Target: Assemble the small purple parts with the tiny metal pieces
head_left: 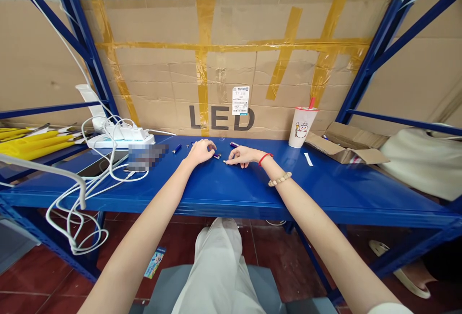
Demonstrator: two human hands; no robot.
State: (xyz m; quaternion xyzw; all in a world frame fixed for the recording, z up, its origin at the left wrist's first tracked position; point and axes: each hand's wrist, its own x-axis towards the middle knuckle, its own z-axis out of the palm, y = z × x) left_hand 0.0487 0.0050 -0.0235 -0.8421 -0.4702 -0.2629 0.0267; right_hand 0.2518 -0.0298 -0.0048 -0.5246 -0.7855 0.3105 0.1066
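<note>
My left hand [202,151] rests low over the blue tabletop with its fingers curled. At its fingertips is a short dark purple cylinder [217,156] with a shiny end; the fingers seem closed on it. My right hand [244,155], wearing a red cord and a beaded bracelet, pinches a tiny metallic piece [225,162] close to the table; its exact kind is too small to make out. Behind that hand lies another dark purple cylinder [234,145]. A similar blue-purple cylinder [176,149] lies to the left of my left hand, with tiny parts between them.
White cables and a power strip [122,137] crowd the left, beside a dark phone-like slab [103,162]. To the right stand a paper cup [302,126] with a red straw and an open cardboard box [344,143]. A taped cardboard sheet [155,83] closes the back.
</note>
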